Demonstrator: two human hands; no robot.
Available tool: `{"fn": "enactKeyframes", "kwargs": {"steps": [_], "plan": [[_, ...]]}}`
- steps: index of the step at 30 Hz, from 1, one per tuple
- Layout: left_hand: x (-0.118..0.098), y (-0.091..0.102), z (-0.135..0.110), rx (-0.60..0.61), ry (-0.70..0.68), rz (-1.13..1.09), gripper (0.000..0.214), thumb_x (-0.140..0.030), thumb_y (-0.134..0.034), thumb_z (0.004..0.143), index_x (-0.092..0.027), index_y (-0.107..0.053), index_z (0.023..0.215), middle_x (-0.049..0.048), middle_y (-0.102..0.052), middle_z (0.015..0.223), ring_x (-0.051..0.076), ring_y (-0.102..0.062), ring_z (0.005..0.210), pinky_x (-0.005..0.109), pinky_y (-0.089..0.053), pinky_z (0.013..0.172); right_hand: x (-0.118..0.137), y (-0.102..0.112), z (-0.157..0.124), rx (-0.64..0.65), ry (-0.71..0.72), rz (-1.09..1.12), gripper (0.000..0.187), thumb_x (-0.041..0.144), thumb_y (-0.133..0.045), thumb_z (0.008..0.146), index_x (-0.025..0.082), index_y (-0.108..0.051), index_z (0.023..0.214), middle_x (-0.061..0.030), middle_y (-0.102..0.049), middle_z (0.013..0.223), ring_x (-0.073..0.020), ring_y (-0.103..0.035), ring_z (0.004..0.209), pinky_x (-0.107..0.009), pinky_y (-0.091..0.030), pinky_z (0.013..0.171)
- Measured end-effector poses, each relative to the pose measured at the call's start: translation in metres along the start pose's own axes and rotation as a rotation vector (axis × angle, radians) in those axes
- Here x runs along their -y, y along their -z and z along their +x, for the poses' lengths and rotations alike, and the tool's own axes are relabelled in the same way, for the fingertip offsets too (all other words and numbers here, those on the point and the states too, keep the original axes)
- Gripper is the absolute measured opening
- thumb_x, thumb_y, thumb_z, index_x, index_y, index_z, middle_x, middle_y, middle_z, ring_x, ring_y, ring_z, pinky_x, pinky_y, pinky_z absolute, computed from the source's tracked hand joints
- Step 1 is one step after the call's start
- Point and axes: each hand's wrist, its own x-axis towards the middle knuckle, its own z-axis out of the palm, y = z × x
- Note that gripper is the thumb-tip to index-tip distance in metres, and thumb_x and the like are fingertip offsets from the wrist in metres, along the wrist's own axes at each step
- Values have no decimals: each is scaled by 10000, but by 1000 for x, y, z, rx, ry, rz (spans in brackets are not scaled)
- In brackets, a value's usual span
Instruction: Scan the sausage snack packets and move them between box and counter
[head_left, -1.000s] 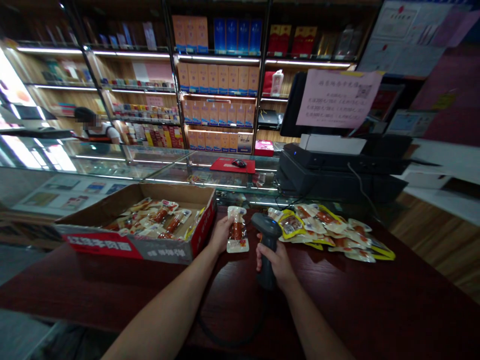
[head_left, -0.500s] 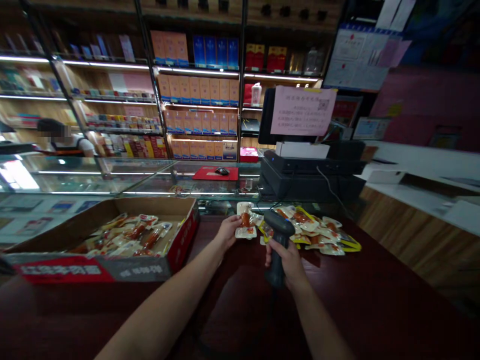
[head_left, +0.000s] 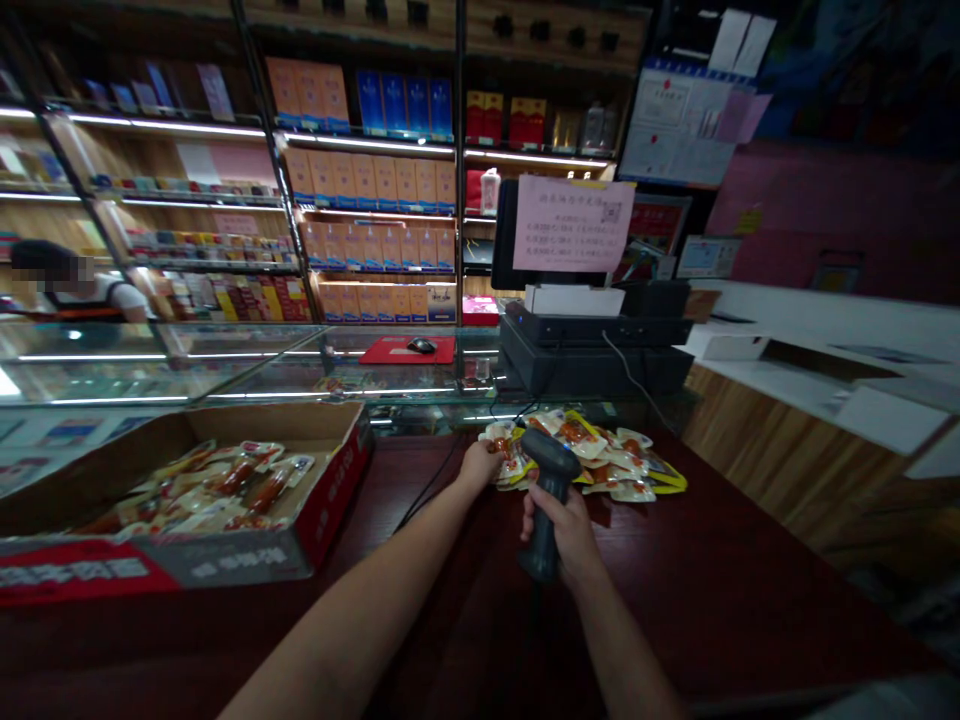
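Note:
My right hand (head_left: 564, 525) is wrapped round the handle of a dark barcode scanner (head_left: 551, 456), held upright over the counter with its head toward the packets. My left hand (head_left: 478, 470) is at the left edge of a pile of sealed snack packets (head_left: 626, 462), its fingers closed on a clear-and-white food packet (head_left: 501, 437) with something reddish-brown inside. My fingers partly hide that packet. On the left, an open cardboard box (head_left: 330, 505) with red and grey sides holds several similar packets (head_left: 251, 480).
A dark red counter (head_left: 720, 590) lies under my arms. Behind the pile stand a glass display case (head_left: 300, 370), a mouse on a red pad (head_left: 375, 349) and a till with a screen (head_left: 596, 350). A person (head_left: 82, 290) is at far left, before stocked shelves.
My left hand has brought the food packet right and down to the pile's edge. The scanner stays in my right hand. My view has swung slightly right.

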Motion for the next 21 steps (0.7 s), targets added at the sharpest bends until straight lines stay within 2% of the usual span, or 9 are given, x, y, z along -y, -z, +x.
{"fn": "enactKeyframes", "kwargs": {"steps": [3, 6, 9, 12, 14, 16, 19, 21], "plan": [[-6, 2, -8, -32, -11, -6, 191, -181, -623, 708, -119, -676, 881, 103, -690, 877, 189, -632, 820, 249, -440, 726, -1, -3, -1, 2, -2, 2, 362, 368, -735, 637, 157, -552, 867, 59, -558, 488, -100, -489, 349, -218, -449, 330], [-7, 13, -16, -65, -20, 10, 220, -184, -610, 720, -97, -668, 914, 126, -682, 918, 190, -626, 845, 253, -440, 737, -4, -7, -2, 3, -17, -14, 369, 377, -746, 616, 159, -551, 842, 57, -555, 476, -102, -489, 341, -221, -447, 329], [-2, 31, -27, -81, -61, 26, 206, -194, -598, 729, -91, -669, 893, 124, -680, 902, 188, -620, 838, 271, -442, 756, -11, -17, -3, 13, -59, -31, 392, 402, -764, 579, 160, -555, 807, 52, -552, 460, -105, -486, 332, -227, -443, 328], [3, 59, -43, -155, -164, 23, 158, -185, -583, 731, -115, -671, 842, 95, -676, 890, 175, -613, 849, 281, -444, 792, -19, -31, -5, 55, -90, -30, 444, 414, -774, 561, 170, -551, 857, 60, -558, 471, -105, -485, 336, -228, -441, 327], [4, 87, -57, -243, -223, 12, 151, -186, -581, 727, -130, -671, 835, 91, -670, 937, 169, -608, 881, 280, -445, 816, -25, -43, -7, 93, -119, -40, 456, 417, -771, 563, 174, -545, 876, 66, -553, 471, -103, -481, 335, -229, -443, 329], [4, 124, -67, -323, -257, 12, 165, -199, -579, 727, -142, -671, 852, 87, -666, 975, 160, -612, 876, 272, -452, 815, -30, -55, -9, 136, -134, -47, 452, 410, -763, 579, 176, -541, 896, 69, -551, 479, -100, -482, 343, -227, -446, 335], [5, 196, -70, -398, -237, 129, 203, -258, -568, 738, -160, -672, 882, 60, -685, 875, 156, -622, 777, 266, -464, 759, -35, -71, -12, 194, -141, -51, 438, 392, -746, 610, 175, -534, 926, 71, -550, 492, -96, -482, 353, -221, -443, 338], [12, 246, -63, -425, -153, 277, 215, -309, -563, 742, -161, -680, 846, 53, -687, 782, 163, -621, 725, 259, -461, 712, -37, -81, -14, 217, -153, -57, 439, 387, -744, 614, 172, -532, 932, 72, -550, 493, -95, -480, 357, -221, -443, 340]]}}
